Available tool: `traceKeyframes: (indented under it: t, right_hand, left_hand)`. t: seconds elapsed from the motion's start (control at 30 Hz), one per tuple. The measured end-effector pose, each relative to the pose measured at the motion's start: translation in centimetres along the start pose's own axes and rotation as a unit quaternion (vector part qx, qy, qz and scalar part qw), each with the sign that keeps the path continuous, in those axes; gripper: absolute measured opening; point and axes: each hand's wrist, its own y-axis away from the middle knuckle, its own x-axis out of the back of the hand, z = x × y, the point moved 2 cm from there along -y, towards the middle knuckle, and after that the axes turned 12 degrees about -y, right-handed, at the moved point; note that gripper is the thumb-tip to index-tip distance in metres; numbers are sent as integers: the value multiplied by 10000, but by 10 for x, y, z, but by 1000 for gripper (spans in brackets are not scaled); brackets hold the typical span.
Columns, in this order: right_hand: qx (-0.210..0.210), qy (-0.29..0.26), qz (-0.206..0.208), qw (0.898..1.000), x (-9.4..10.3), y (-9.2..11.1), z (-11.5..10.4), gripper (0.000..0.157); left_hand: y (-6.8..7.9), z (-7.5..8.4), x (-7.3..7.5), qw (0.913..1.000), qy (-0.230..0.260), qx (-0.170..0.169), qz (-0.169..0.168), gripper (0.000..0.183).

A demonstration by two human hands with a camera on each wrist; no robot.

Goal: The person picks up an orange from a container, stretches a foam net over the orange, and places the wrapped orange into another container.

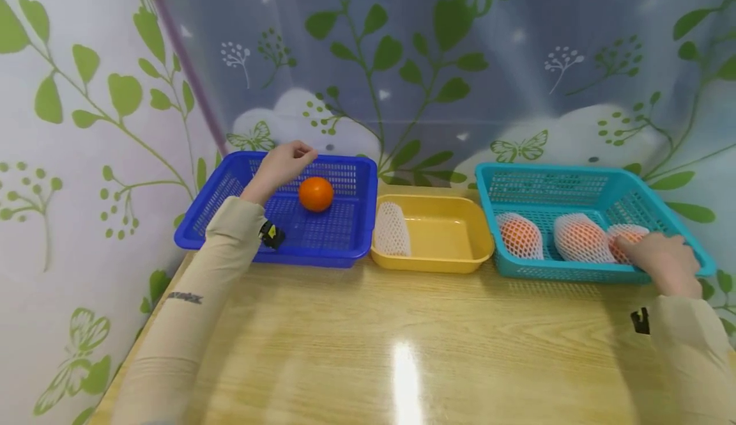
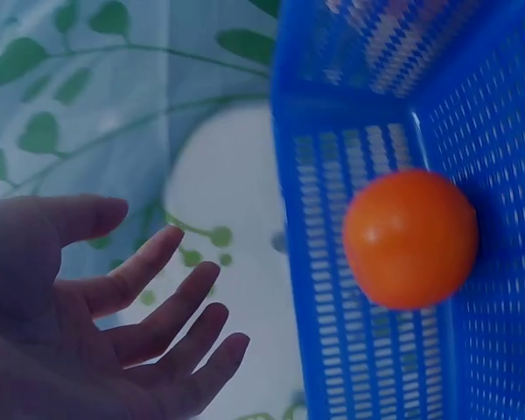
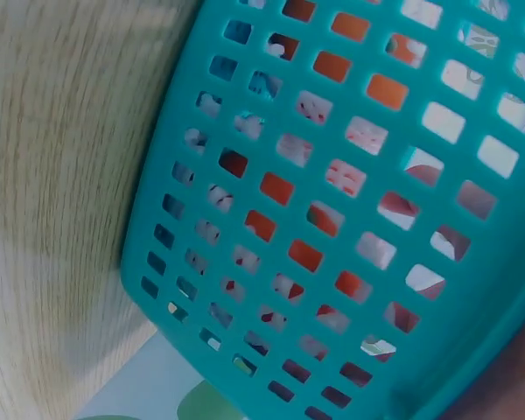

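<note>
My left hand (image 1: 285, 164) hovers over the back of the blue basket (image 1: 368, 220), fingers loosely bent and holding nothing. In the left wrist view its spread fingers (image 2: 157, 337) are apart from the bare orange (image 2: 411, 239), which lies in that basket. My right hand (image 1: 667, 259) is at the right end of the teal basket (image 1: 546, 270), its fingers curled against an orange in white foam netting (image 1: 627, 232). Two more netted fruits lie to its left, a large one (image 1: 581, 238) and an orange (image 1: 519, 236). The right wrist view shows mostly the basket's slotted wall (image 3: 319, 219); the grip is hidden.
Between the baskets stands a yellow tray (image 1: 443, 265) with an empty white foam net (image 1: 393, 230) at its left end. All three containers line the back of the wooden table (image 1: 402, 335). A leaf-patterned curtain (image 1: 425, 92) hangs close behind them.
</note>
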Motion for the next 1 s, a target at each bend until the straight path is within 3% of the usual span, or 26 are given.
traceKeyframes:
  t: [0.13,0.23,0.4,0.57,0.73,0.87,1.0]
  right_hand:
    - [294,52,382,9988,-2,2,1,100]
    - [577,-128,853,9946,-2,7,0,89]
    - [1465,-507,1536,9759,-1,23,-13,72]
    - [2359,-786,2090,9458,-9,44,-49,51]
    - [3237,-1115,2576,9036,-21,73,-94,36]
    - [3794,-1441,2618,8756,-34,95,-129,31]
    - [4312,-1783,2413,8509,-52,115,-163,28]
  left_hand:
    - [-18,-4,-9,9991,-417,7,-81,46]
    - [-27,-9,-18,9972,-661,135,-328,50]
    - [-36,-16,-33,9887,-1116,312,-947,64]
    - [-38,-18,-43,9785,-1431,311,-1451,74]
    - [-36,-20,-49,9783,-1137,541,-1646,79]
    - [-35,-22,-53,9796,-929,674,-1651,78]
    - [-34,-21,-52,9815,-1016,611,-1507,76]
